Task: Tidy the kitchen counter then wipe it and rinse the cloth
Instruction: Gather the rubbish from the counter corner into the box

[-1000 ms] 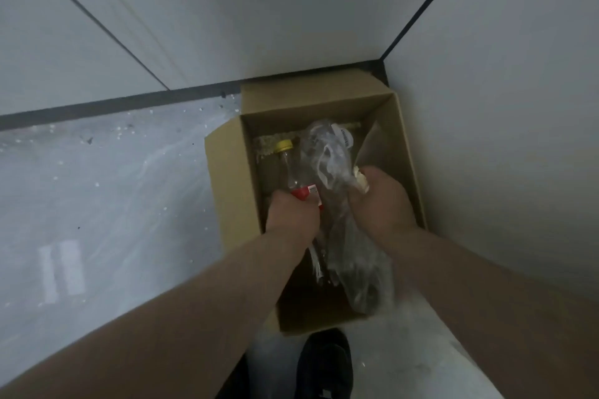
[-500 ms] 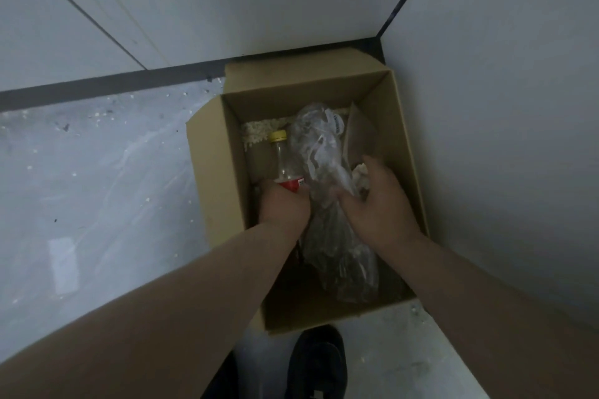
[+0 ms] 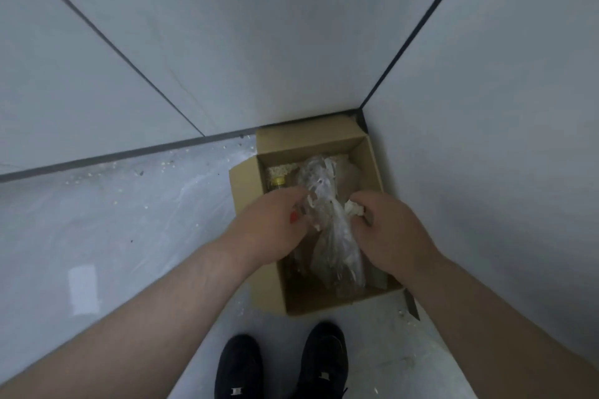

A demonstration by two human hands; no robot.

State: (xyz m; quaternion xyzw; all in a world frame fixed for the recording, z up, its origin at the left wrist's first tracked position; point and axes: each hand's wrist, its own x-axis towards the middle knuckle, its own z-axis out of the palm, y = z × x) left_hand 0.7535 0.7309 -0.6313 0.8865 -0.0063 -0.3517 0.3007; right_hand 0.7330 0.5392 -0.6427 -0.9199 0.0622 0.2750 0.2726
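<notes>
An open cardboard box (image 3: 245, 204) stands on the floor in the corner of two walls. Inside lie a crumpled clear plastic bag (image 3: 327, 201) and a bottle with a yellow cap (image 3: 277, 181) and a red label. My left hand (image 3: 269, 227) is curled over the bottle's body, and red shows between its fingers. My right hand (image 3: 392, 233) grips the bag's right side, with a white crumpled wad (image 3: 355, 210) at its fingertips. Whatever lies on the box's bottom is hidden.
Grey walls (image 3: 486, 139) close in behind and to the right of the box. The glossy grey floor (image 3: 113, 236) to the left carries scattered white crumbs. Two black shoes (image 3: 282, 363) stand just in front of the box.
The view has pulled back and up, so both shoes show. Both hands stay over the box; the right hand's fingers have curled shut on the bag again.
</notes>
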